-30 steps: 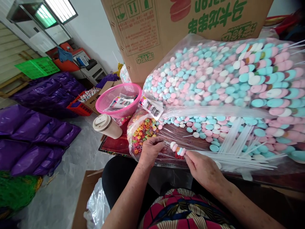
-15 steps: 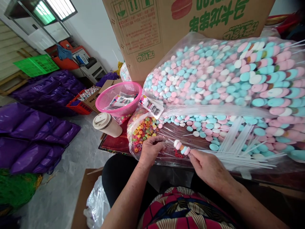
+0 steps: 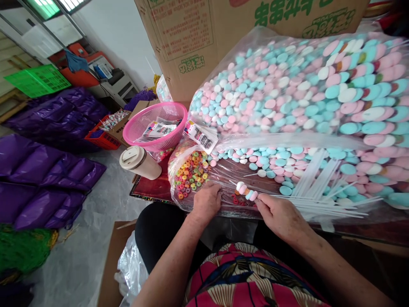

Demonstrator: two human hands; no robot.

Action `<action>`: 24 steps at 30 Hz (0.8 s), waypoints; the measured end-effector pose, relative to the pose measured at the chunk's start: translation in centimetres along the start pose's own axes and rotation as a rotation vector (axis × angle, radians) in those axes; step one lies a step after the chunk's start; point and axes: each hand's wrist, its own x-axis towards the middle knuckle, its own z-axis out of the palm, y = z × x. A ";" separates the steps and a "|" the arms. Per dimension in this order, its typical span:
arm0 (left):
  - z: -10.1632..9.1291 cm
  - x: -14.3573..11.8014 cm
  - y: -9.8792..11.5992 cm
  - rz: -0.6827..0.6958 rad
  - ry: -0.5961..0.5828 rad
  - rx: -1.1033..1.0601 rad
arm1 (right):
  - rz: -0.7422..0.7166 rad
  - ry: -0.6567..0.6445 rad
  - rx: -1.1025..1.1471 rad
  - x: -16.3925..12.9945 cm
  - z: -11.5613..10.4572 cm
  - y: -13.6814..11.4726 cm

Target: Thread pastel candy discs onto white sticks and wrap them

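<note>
My right hand [image 3: 284, 217] pinches a marshmallow skewer [image 3: 246, 192], its white, pink and blue pieces threaded with an orange-brown ring between them. The bare tip of the stick points left, toward my left hand [image 3: 207, 199]. That hand is closed, palm down, fingers curled over the clear plastic sheet; anything in them is hidden. Just beyond it lies a heap of colourful cereal rings [image 3: 191, 172]. A few red rings [image 3: 238, 199] rest between the hands, under the skewer. White sticks [image 3: 322, 207] lie in a bundle to the right of my right hand.
A big clear bag of pink, blue and white marshmallows [image 3: 255, 94] fills the back, with finished skewers [image 3: 373, 89] at right. A pink basket [image 3: 128, 132] holding printed packets, a lidded cup [image 3: 140, 163] and a large carton [image 3: 191, 38] stand around. Purple bags [image 3: 47, 179] lie leftward.
My left hand has moved slightly right and its fingers have curled in. The skewer remains in my right hand, nearly in place. The view has shifted down a little.
</note>
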 end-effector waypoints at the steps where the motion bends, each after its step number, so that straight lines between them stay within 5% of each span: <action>1: 0.2 0.0 0.0 -0.026 0.014 -0.067 | 0.000 0.008 0.003 0.0 -0.1 0.1; 7: -1.5 0.4 -0.7 -0.462 -0.150 -1.072 | -0.125 0.021 0.128 -0.1 -0.6 -0.7; 10: -2.1 0.3 -0.6 -0.531 -0.211 -1.323 | -0.193 0.034 0.119 0.0 -0.7 -1.9; 14: -1.6 -0.1 0.0 -0.535 -0.228 -1.321 | -0.214 0.042 -0.023 0.0 -0.5 -2.7; 19: -1.1 -0.5 1.3 -0.431 -0.116 -1.011 | -0.180 0.075 -0.139 -0.4 0.4 -2.7; 24: -3.0 -0.2 -0.1 -0.308 -0.138 -0.941 | -0.200 0.039 0.385 -0.1 0.7 -2.5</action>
